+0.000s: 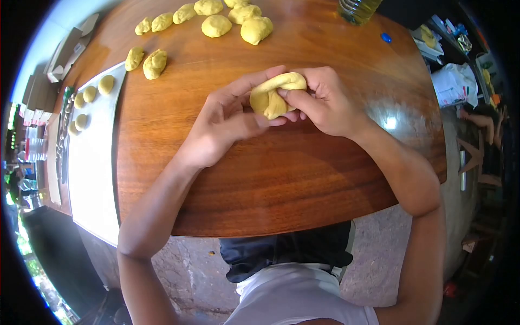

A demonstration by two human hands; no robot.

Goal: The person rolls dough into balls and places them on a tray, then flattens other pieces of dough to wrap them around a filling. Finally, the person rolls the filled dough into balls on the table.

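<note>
Between my two hands, above the wooden table [260,179], is a piece of yellow dough [266,102] with its edge folded over. My left hand [225,116] cups it from the left, fingers behind and thumb along its lower side. My right hand [324,100] grips the right side, its thumb pressed into the fold. Several yellow dough lumps [215,25] lie at the far side of the table, with two more dough lumps [155,64] nearer the left. Smooth round dough balls [106,84] sit on a pale tray [92,162] along the left edge.
A bottle of yellowish liquid [357,10] stands at the far right of the table, with a blue cap [385,37] close by. A white plastic bag [454,85] is beyond the right edge. Stacked boxes [40,95] and plastic containers [37,148] are at the left.
</note>
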